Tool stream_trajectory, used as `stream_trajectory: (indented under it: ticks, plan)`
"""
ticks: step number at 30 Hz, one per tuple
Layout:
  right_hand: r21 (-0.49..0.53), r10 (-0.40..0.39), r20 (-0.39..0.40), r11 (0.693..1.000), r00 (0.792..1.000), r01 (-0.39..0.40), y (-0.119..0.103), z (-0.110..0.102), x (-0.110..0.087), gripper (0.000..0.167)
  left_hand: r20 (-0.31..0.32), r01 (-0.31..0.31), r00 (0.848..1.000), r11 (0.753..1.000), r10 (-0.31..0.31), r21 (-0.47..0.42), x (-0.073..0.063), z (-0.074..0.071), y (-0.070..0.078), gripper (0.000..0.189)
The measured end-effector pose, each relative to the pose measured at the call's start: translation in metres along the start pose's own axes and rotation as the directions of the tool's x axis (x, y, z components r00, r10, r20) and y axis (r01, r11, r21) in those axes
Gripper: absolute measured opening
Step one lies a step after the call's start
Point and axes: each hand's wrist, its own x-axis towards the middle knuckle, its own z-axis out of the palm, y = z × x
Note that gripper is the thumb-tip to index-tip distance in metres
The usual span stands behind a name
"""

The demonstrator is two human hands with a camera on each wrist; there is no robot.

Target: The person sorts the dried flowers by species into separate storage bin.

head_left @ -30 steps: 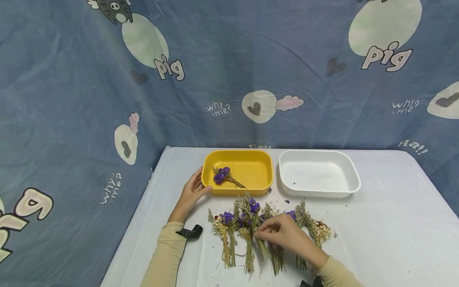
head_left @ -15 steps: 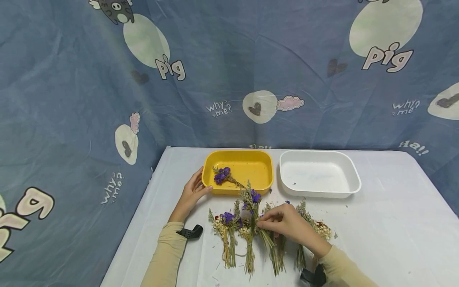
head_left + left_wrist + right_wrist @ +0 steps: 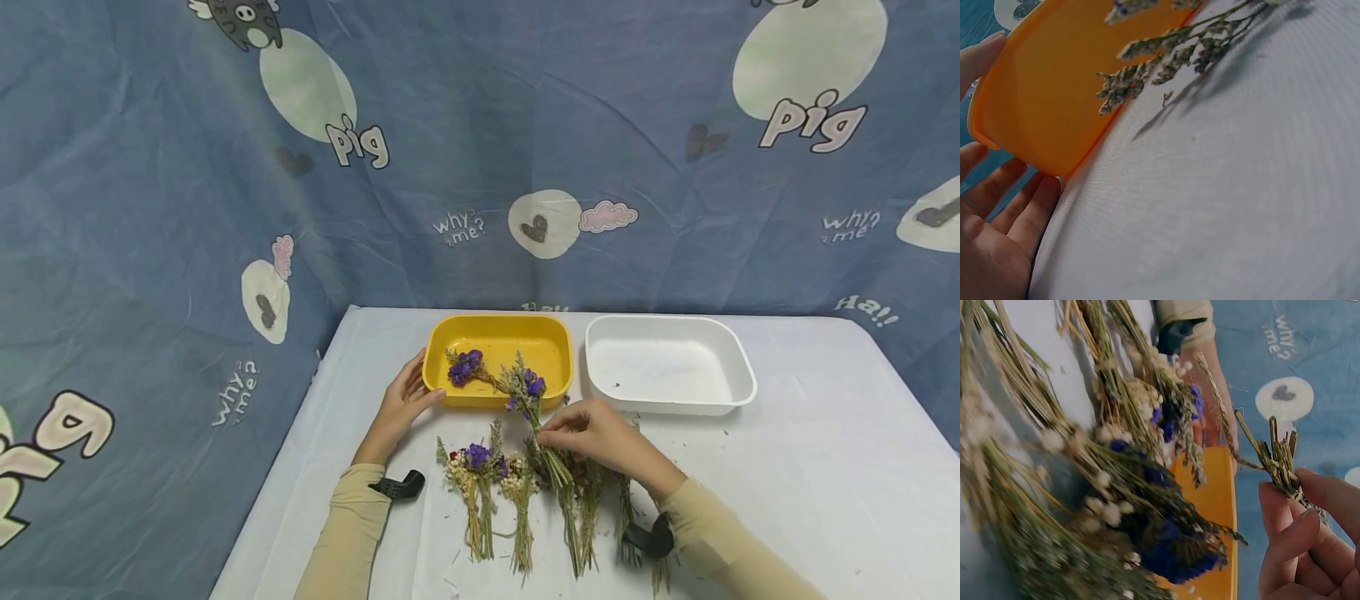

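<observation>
My right hand pinches a bunch of dried flowers between thumb and fingertips. Its grey-green sprigs and purple blooms overlap the front rim of the yellow tray in the head view. In the right wrist view, the fingertips grip stems with a length of twine trailing from them. At the tray's left end rests my left hand, thumb at the front rim and fingers along the side. A purple dried-flower bunch lies inside the tray.
A white tray stands right of the yellow one. Several tied dried-flower bunches lie in a row on the white tablecloth in front. Loose plant bits are scattered around them. A blue printed cloth hangs behind the table.
My right hand has lifted the bunch from the row and moved it away from me, bringing its flowers over the yellow tray's front rim. The left hand has stayed in place.
</observation>
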Motion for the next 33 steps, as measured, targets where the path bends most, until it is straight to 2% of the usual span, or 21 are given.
stream_trajectory:
  ticks: [10,20,28,33]
  plan:
    - [-0.058,-0.033,0.009,0.998,0.999,0.033,-0.003,-0.013,0.027,0.023,0.000,-0.007,1.000,1.000,0.007,0.006,0.000,0.000,-0.001,0.085]
    - [-0.049,-0.075,0.071,0.996,0.995,0.078,-0.003,-0.024,0.050,0.024,0.001,0.006,1.000,1.000,-0.006,0.002,0.001,0.000,0.000,0.085]
    - [-0.066,0.009,0.082,0.998,0.997,-0.004,-0.010,-0.034,0.073,0.015,0.000,0.035,0.999,0.999,-0.035,0.003,0.002,0.000,0.000,0.087]
    - [-0.186,0.015,0.082,0.982,0.997,0.001,-0.015,-0.040,0.093,0.018,-0.008,0.040,0.999,0.999,-0.039,0.010,0.002,0.001,0.000,0.085]
